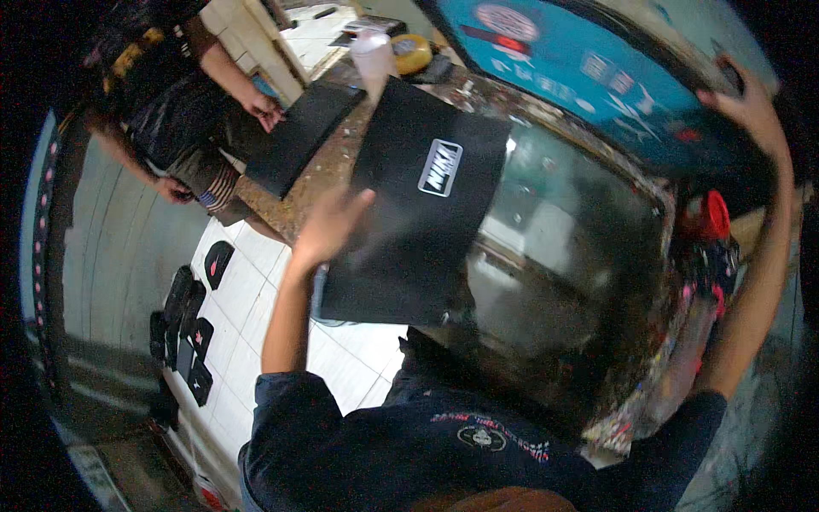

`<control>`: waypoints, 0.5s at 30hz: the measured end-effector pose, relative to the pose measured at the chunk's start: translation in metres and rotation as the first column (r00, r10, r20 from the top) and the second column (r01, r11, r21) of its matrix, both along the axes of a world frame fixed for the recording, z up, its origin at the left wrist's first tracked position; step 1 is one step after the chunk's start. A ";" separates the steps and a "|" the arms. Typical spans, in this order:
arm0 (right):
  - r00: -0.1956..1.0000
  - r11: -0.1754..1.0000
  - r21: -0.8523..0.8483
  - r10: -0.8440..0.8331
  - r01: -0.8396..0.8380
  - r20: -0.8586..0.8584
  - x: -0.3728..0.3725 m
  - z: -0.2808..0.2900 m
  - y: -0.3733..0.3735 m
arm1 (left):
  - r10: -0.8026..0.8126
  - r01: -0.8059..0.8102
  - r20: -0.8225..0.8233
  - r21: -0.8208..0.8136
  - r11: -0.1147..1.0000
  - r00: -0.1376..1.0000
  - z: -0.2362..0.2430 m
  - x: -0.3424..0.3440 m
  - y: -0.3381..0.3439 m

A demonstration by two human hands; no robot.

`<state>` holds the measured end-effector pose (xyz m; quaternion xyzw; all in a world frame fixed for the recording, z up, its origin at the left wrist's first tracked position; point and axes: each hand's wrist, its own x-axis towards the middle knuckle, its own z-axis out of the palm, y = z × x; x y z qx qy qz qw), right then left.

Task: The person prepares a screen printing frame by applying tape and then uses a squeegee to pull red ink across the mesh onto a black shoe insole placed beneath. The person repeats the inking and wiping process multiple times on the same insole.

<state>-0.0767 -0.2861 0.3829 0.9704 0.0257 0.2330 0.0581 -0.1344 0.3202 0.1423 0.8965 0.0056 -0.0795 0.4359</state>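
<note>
Head view let me see the whole place from far away. One big black sheet (418,235) lay in the middle, with one shiny badge (440,168) on it toward 12 o'clock. My left hand (328,224) was over the sheet's edge at 10 o'clock. I think it was there to make the sheet lie straight. The fingers were a blur, so I could not tell if that grip was wide or narrow, or if it touched. My right hand (746,107) was far out at 2 o'clock. Its grip looked closed on the edge of one blue frame (589,72), which stood tilted up at 1 o'clock. I guess it was held like that to leave room below.

Then I counted. One glass plate (554,205) was just beside the sheet, toward 2 o'clock. One white tub (373,58) and one yellow tape roll (413,56) stood together at 12 o'clock, on the desk (335,164). One red ring (717,215) was at 3 o'clock. One other person (153,85) stood at 10 o'clock, one hand near one flat black board (299,141). About seven small black pieces (201,384) lay on the white floor (243,341) near 8 o'clock, but some overlapped.
</note>
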 end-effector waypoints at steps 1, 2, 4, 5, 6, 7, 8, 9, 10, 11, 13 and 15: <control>0.999 0.997 0.072 -0.019 0.022 -0.032 -0.010 0.001 0.025 | -0.037 0.038 -0.011 0.043 0.998 0.999 -0.027 -0.007 -0.024; 0.998 0.990 0.137 0.043 -0.036 -0.045 -0.012 0.001 0.012 | -0.089 0.090 -0.015 0.082 0.993 0.996 -0.051 -0.011 -0.052; 0.994 0.991 0.099 0.098 -0.093 -0.051 -0.034 0.016 0.069 | -0.028 0.016 -0.079 -0.144 0.989 0.996 -0.069 -0.048 -0.114; 0.993 0.985 0.145 0.107 -0.098 -0.057 -0.034 0.017 0.076 | -0.174 0.062 -0.308 -0.342 0.938 0.935 -0.074 -0.050 -0.134; 0.960 0.946 0.205 0.269 -0.250 -0.072 0.002 -0.011 0.112 | -0.041 -0.034 -0.192 -0.374 0.927 0.980 -0.114 -0.080 -0.114; 0.980 0.972 0.149 0.190 -0.180 -0.055 -0.026 0.019 0.084 | -0.170 0.117 -0.112 -0.379 0.918 0.979 -0.130 -0.062 -0.155; 0.987 0.981 0.127 0.152 -0.144 -0.049 -0.031 0.020 0.075 | -0.210 0.177 -0.064 -0.337 0.925 0.976 -0.144 -0.058 -0.174; 0.990 0.986 0.111 0.130 -0.124 -0.048 -0.031 0.015 0.069 | -0.224 0.221 -0.033 -0.080 0.972 0.974 -0.147 -0.059 -0.188; 0.991 0.988 0.101 0.122 -0.117 -0.045 -0.029 0.012 0.065 | -0.234 0.230 0.001 0.189 0.955 0.972 -0.139 -0.061 -0.197; 0.992 0.989 0.086 0.123 -0.119 -0.041 -0.025 0.011 0.061 | -0.253 0.212 0.035 0.442 0.872 0.967 -0.131 -0.066 -0.209; 0.991 0.990 0.049 0.130 -0.129 -0.033 -0.022 0.010 0.052 | -0.314 0.028 0.371 0.607 0.794 0.874 -0.104 -0.073 -0.242; 0.977 0.976 0.113 0.199 -0.189 -0.081 -0.032 0.015 0.057 | -0.386 0.038 0.522 0.558 0.829 0.761 -0.087 -0.074 -0.284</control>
